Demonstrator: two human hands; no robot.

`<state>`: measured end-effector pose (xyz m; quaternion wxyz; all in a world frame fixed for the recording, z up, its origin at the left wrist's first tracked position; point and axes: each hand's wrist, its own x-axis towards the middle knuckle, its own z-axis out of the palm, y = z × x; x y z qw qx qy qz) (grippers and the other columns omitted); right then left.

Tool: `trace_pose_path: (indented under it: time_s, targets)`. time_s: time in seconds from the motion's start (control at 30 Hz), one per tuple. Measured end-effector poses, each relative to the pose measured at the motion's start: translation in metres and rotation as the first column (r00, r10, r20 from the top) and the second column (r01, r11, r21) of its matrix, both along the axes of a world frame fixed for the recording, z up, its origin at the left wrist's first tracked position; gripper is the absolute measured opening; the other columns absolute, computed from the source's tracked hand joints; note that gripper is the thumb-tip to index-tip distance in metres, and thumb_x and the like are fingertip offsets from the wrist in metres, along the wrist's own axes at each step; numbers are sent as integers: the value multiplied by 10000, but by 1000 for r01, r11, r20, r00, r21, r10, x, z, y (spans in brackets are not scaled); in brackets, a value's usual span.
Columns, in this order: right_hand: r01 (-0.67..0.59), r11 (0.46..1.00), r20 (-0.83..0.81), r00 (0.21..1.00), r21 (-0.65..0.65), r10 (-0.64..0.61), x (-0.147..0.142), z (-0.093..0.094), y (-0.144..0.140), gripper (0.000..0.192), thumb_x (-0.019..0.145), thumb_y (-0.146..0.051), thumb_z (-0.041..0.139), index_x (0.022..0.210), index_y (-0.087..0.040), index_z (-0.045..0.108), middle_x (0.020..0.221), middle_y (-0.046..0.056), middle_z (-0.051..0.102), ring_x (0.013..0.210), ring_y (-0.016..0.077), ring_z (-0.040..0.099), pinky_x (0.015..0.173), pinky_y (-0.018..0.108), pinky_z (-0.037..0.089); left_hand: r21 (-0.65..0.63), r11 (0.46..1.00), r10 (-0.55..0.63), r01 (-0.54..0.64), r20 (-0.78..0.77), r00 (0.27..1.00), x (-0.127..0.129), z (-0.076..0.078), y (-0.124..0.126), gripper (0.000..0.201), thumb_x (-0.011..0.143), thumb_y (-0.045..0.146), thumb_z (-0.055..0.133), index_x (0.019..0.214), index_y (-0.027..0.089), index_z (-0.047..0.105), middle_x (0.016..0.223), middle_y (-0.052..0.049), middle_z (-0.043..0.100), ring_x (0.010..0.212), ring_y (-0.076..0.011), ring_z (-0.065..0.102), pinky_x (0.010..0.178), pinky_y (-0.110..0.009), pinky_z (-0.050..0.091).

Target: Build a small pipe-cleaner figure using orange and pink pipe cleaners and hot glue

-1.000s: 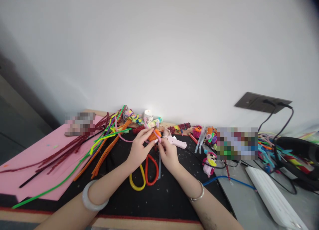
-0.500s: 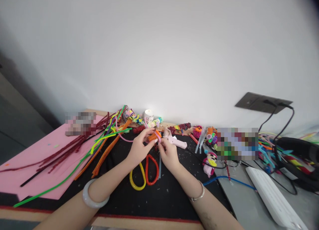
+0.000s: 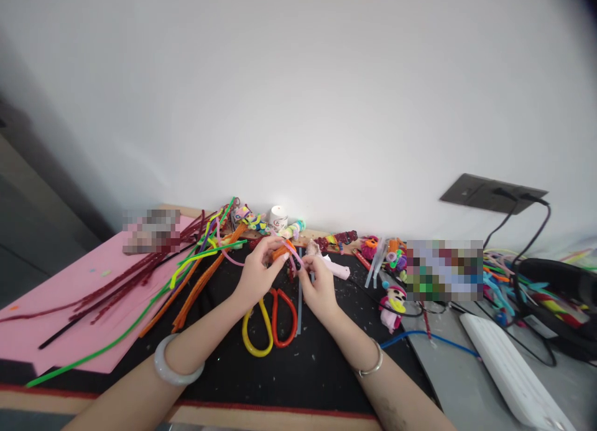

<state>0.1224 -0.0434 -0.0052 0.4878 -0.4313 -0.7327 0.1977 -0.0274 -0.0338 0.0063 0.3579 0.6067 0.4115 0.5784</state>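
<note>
**Orange bundle (image 3: 278, 253) in your left hand (image 3: 255, 270), pink strip (image 3: 294, 254) in your right hand (image 3: 319, 285)**

Your left hand curls around the orange bundle, thumb below and fingers over the top. Your right hand is nearly closed, its thumb and fingertips pinching the pink strip where it crosses the bundle's end. Both things are between your hands, over the black mat (image 3: 321, 381) on the table (image 3: 224, 414), just beyond the handles of the scissors (image 3: 275, 325). The pink glue gun (image 3: 337, 268) lies just beside your right hand. Dark and red print marks the white roll (image 3: 278, 216) by the wall, too small to read; so is the pale label (image 3: 538, 327) at far right.
</note>
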Motion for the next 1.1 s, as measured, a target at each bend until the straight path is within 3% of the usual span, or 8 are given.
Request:
trace_pose_path:
  time_s: [0.17, 0.3, 0.47, 0.57, 0.7, 0.83, 0.93, 1.1]
  targets:
    - [-26, 999, -123, 992, -38, 21, -3, 2, 0, 206, 782, -122, 484, 970, -198, 444, 575, -67, 482, 519, 109, 458, 564, 240, 400, 66, 991, 124, -119, -83, 989, -8, 0, 8, 176, 804, 236, 527, 974, 193, 521, 916, -35, 611, 858, -159, 591, 751, -275, 459]
    - [-32, 999, -128, 991, -40, 26, -2, 4, 1, 219, 763, -110, 491, 955, -207, 449, 634, -49, 502, 543, 106, 481, 538, 224, 404, 115, 980, 183, -163, -189, 965, -14, -2, 13, 158, 809, 227, 512, 961, 196, 538, 916, -31, 611, 829, -155, 585, 703, -256, 452]
    - [92, 987, 9, 996, 134, -94, 5, 7, 3, 170, 790, -125, 496, 938, -205, 523, 829, 29, 596, 681, 139, 559, 612, 261, 459, 133, 980, 177, -145, -270, 947, -16, -5, 17, 171, 812, 215, 501, 976, 195, 547, 949, -37, 615, 841, -160, 582, 739, -271, 452]
    - [97, 962, 77, 990, 255, -121, 10, 12, 2, 171, 825, -118, 466, 943, -206, 555, 874, 52, 627, 775, 167, 591, 672, 293, 478, 163, 979, 170, -125, -302, 938, -16, -5, 16, 169, 811, 214, 501, 969, 191, 555, 964, -43, 611, 857, -166, 579, 768, -286, 449]
    - [99, 922, 122, 980, 375, -155, 13, 25, -3, 173, 840, -107, 466, 927, -211, 573, 847, 48, 643, 742, 167, 587, 658, 302, 478, 231, 969, 164, -89, -330, 930, -17, 1, 12, 176, 800, 207, 513, 966, 187, 566, 971, -52, 612, 912, -179, 567, 816, -301, 435]
    - [123, 906, 79, 982, 404, -169, 17, 48, -4, 128, 833, -127, 508, 886, -206, 594, 799, 35, 650, 684, 152, 575, 640, 292, 474, 192, 981, 65, -5, -310, 948, -15, 8, 5, 190, 788, 214, 529, 972, 187, 568, 961, -52, 612, 891, -179, 569, 811, -303, 438]
    - [119, 939, 73, 986, 321, -150, 22, 69, 5, 86, 828, -184, 537, 852, -216, 613, 782, 26, 652, 687, 151, 584, 640, 285, 472, 56, 988, -134, 146, -171, 976, -12, 10, 3, 172, 793, 237, 536, 955, 181, 554, 906, -49, 615, 847, -169, 579, 788, -299, 446]
    - [110, 964, 164, 975, 241, -152, 28, 95, 32, 56, 784, -185, 575, 783, -219, 620, 775, 24, 647, 738, 180, 570, 681, 313, 452, -95, 922, -370, 376, 80, 926, -7, 9, 3, 187, 747, 263, 606, 904, 175, 558, 868, -47, 618, 824, -162, 581, 769, -289, 447]
